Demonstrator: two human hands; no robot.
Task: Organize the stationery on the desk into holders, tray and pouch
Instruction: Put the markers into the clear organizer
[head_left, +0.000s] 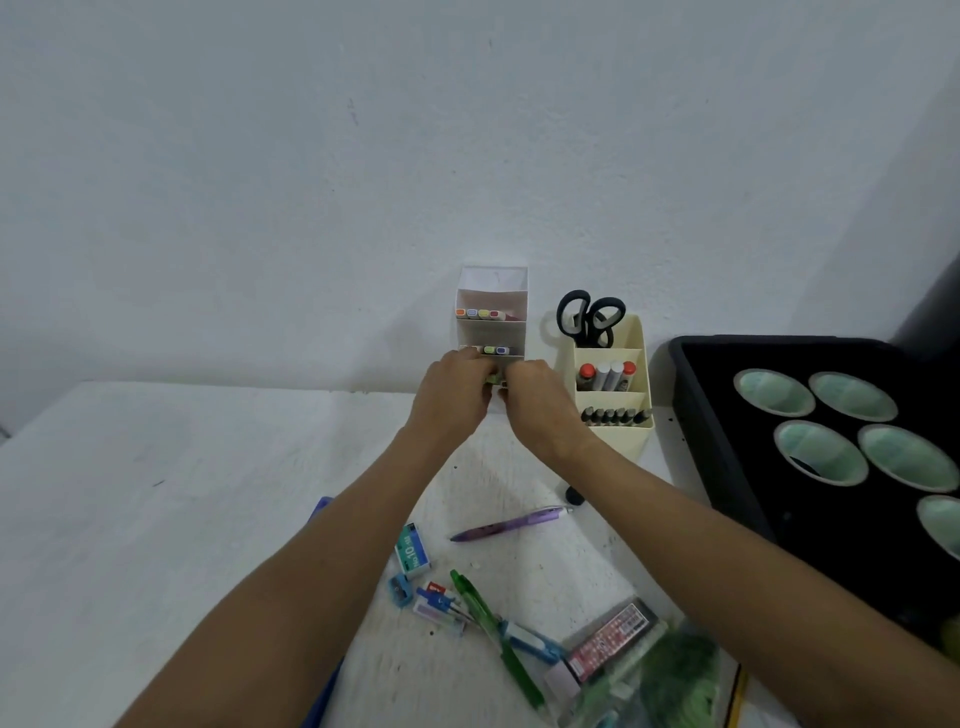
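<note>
Desk (182, 493), white, against a white wall. Black tray (727, 441) at right edge, holding pale green cups (821, 452). Cream holder (613, 395) left of tray: scissors (589, 317) in rear slot, markers (608, 375) in middle, dark pens in front. White tiered holder (492, 306) further left, highlighters (480, 314) in upper tiers.

Left hand (454, 389) and right hand (535, 395) meet at its lowest tier, fingers curled together around a small green item (492, 378), mostly hidden; likely another highlighter.

Judgement: light, rigid, smooth plastic; grip mid-barrel, seat it end-first.

Loose nearer the person: purple pen (511, 524), green pen (493, 623), staple box (412, 552), blue sharpener (401, 590), clear pouch (649, 675).
</note>
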